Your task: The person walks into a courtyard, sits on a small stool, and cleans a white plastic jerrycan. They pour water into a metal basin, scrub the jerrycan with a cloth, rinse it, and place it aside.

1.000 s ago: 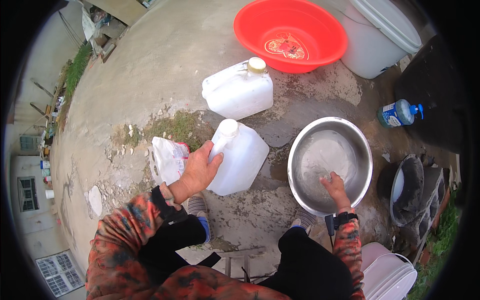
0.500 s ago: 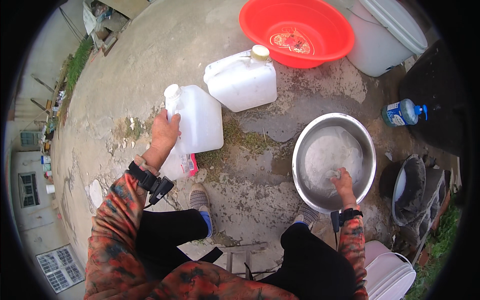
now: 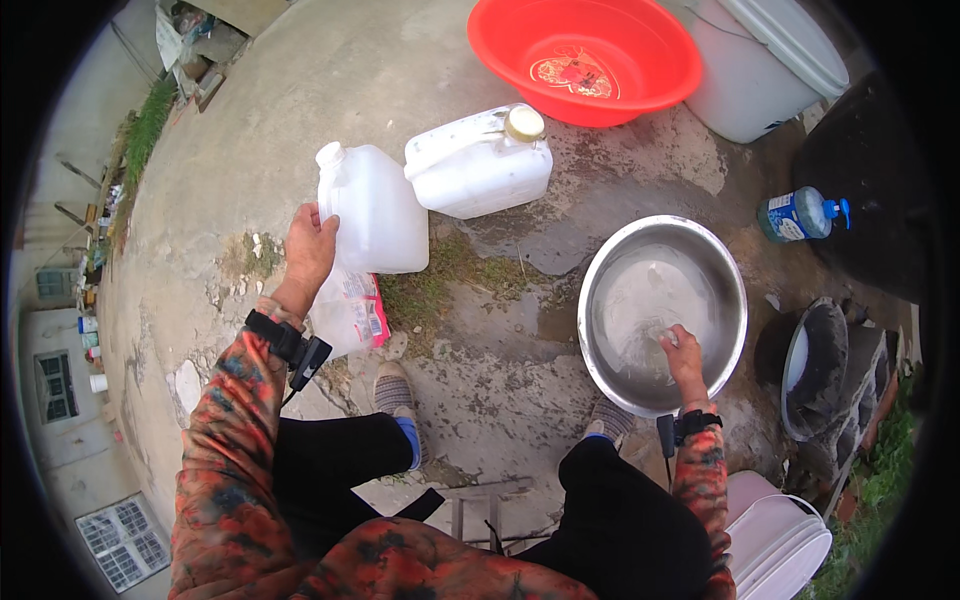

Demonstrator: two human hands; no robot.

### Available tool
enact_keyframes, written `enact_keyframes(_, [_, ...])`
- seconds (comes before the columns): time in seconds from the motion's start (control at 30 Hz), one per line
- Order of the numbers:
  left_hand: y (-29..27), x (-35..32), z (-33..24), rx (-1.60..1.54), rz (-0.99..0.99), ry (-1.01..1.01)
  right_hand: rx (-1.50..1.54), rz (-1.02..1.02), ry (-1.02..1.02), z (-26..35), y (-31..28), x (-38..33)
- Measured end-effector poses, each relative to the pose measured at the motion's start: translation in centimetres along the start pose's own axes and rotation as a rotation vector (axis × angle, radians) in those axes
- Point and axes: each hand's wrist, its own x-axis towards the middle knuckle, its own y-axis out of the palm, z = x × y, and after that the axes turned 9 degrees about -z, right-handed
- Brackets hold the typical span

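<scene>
My left hand [image 3: 308,255] is wrapped round the handle side of a translucent white plastic jug [image 3: 385,215] with a white cap. Close behind it on the right stands a second white jug [image 3: 485,170] with a yellowish cap. On the right, my right hand [image 3: 682,355] reaches into a steel basin [image 3: 590,340] with cloudy whitish liquid [image 3: 655,290] in the bottom. Its fingers are pinched together near the liquid, and a small pale thing shows at their tips, too small to name. A clear plastic bag with a pink edge [image 3: 360,312] lies just below the first jug.
A red plastic basin [image 3: 490,45] and a white lidded bucket [image 3: 730,85] stand at the back. A blue pump bottle [image 3: 795,215] is to the right, by a large black container [image 3: 865,190]. A dark pan [image 3: 825,375] and pink bucket [image 3: 755,500] stand at lower right.
My left hand and the jug have moved slightly away and to the left, baring more of the plastic bag. My right hand has shifted a little inside the basin.
</scene>
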Motion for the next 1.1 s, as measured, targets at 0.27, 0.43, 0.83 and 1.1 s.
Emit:
enact_keyframes(0.27, [-3.1,0.0,-4.4,0.293,-0.072,0.148,-0.219,-0.114,0.011,5.8,-5.1,-1.1])
enact_keyframes(0.43, [-8.1,-1.4,-9.0,-0.001,0.048,0.139,-0.271,-0.207,-0.098,10.3,-10.6,-3.4])
enact_keyframes(0.83, [-19.8,-8.8,-18.7,-0.248,0.233,0.450,-0.199,-0.192,-0.184,18.3,-26.7,-9.3])
enact_keyframes(1.1, [-30.5,-5.1,-18.5,-0.058,0.084,0.676,-0.363,-0.262,-0.301,24.0,-31.7,-9.5])
